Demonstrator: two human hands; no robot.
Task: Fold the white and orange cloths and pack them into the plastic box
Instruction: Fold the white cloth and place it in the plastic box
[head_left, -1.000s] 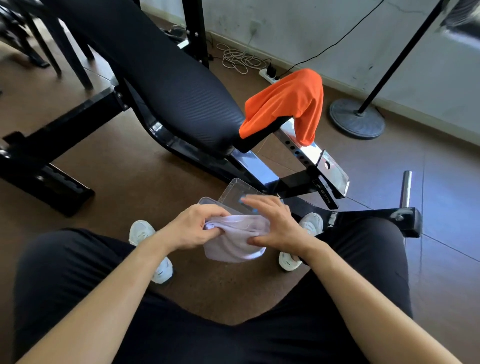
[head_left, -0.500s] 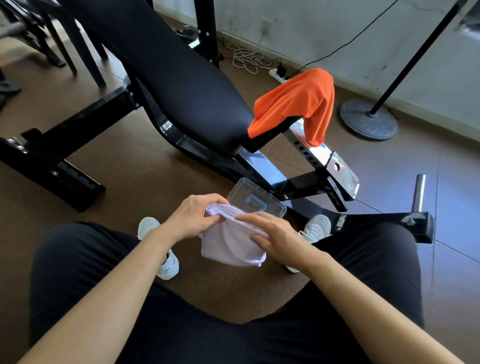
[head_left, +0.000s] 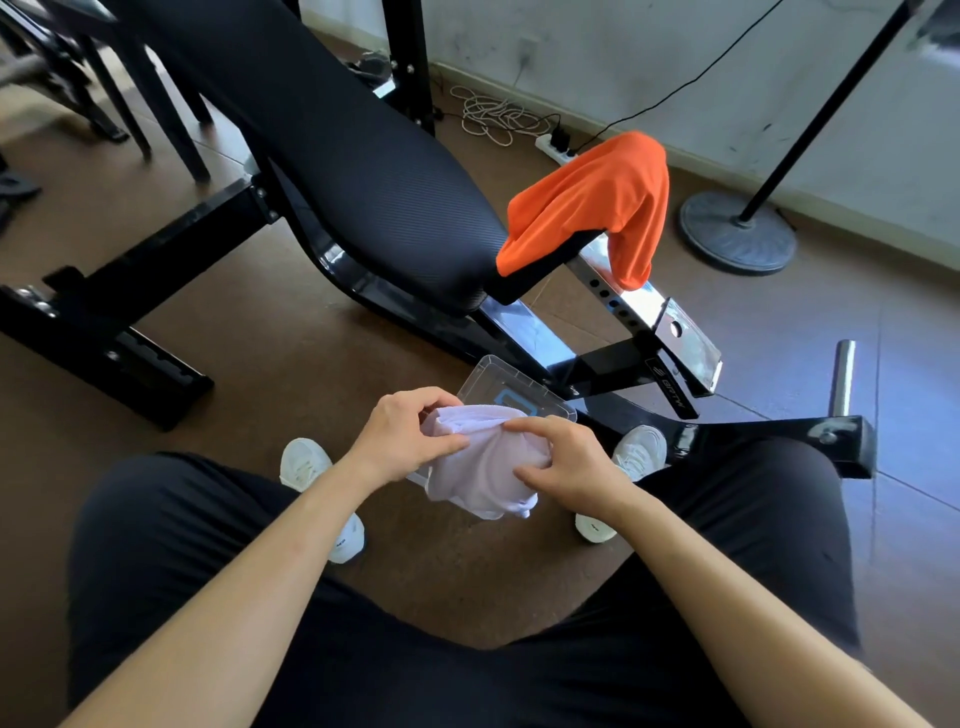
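A bunched white cloth (head_left: 480, 470) hangs between my knees, held by both hands. My left hand (head_left: 405, 434) pinches its upper left edge, and my right hand (head_left: 563, 462) grips its right side with the fingers laid over the top fold. Just behind the cloth a clear plastic box (head_left: 511, 389) stands on the floor, its near part hidden by the cloth and my hands. The orange cloth (head_left: 592, 202) is draped unfolded over the end of the bench seat, up and right of the box.
A black weight bench (head_left: 363, 192) with a steel frame (head_left: 654, 322) stands right behind the box. My white shoes (head_left: 306, 465) flank the box on the brown floor. A round stand base (head_left: 737, 231) and a power strip with cables (head_left: 553, 143) lie near the wall.
The white cloth has turned from a flat fold into a looser bunch hanging lower. My right fingers have shifted from across its top to its right side. The view has drifted slightly.
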